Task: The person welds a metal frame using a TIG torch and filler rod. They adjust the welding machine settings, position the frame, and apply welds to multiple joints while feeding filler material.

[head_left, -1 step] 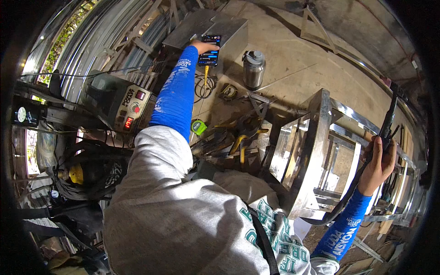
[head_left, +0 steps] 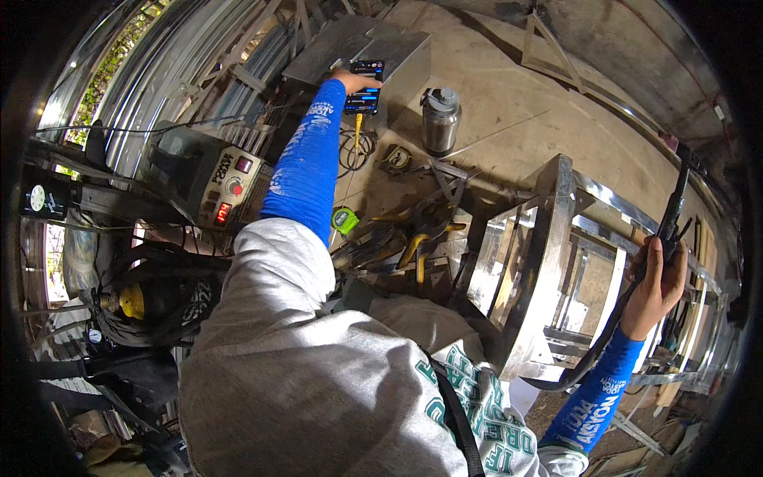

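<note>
Phone (head_left: 364, 99) shows at the far side, just left of the middle, against the metal box (head_left: 407, 60). Nothing visibly shifts from the earlier view, so we judge the work paused. Our left hand (head_left: 350, 81) touches its screen, grip unclear; our right hand (head_left: 656, 286) grips a black cabled handle (head_left: 675, 203) at right.

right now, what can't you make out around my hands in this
- Phone: head view, text too small to read; the left hand covers part of the screen.
- Left hand: head view, any fingers behind the phone are hidden by it.
- Black tool: head view, its grip is partly hidden by the right hand.
- Small gauge: head view, markings too small.
</note>
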`<action>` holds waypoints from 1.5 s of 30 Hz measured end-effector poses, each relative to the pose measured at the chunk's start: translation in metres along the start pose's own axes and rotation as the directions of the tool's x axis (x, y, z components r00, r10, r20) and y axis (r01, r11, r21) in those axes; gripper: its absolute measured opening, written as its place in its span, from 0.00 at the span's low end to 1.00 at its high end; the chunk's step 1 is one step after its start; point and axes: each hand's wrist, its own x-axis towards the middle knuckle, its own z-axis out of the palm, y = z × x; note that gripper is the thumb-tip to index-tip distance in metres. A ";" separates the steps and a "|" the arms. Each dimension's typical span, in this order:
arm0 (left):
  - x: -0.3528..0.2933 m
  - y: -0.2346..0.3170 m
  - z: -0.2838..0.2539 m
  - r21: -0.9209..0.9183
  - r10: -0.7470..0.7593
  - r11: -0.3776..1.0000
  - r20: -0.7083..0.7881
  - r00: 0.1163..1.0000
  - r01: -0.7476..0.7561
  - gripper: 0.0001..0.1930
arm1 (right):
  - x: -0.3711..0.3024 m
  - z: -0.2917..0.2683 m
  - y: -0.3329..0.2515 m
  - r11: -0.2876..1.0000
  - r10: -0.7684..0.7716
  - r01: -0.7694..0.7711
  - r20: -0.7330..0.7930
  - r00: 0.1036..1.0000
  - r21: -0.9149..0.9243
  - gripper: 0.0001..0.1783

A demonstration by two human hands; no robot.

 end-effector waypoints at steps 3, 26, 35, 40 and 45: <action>0.004 0.008 0.013 0.120 -0.006 0.993 -0.045 0.999 0.011 0.46 | -0.004 -0.001 0.001 1.000 0.020 -0.020 -0.027 0.999 -0.022 0.10; -0.006 0.005 -0.020 -0.358 -0.195 0.916 0.006 0.981 0.184 0.32 | -0.003 0.003 0.010 1.000 0.020 -0.021 -0.021 1.000 -0.017 0.12; -0.018 0.010 -0.028 -0.317 -0.180 0.931 0.033 0.983 0.181 0.35 | -0.003 -0.001 0.012 0.999 0.028 -0.028 0.002 1.000 -0.020 0.10; -0.027 0.017 -0.029 -0.280 -0.174 0.943 0.044 0.984 0.179 0.37 | -0.002 -0.003 0.013 0.999 0.017 -0.016 0.025 1.000 -0.030 0.11; -0.034 0.014 -0.027 -0.295 -0.136 0.946 0.005 0.991 0.131 0.33 | -0.002 -0.005 0.014 1.000 0.001 0.000 0.046 0.999 -0.030 0.11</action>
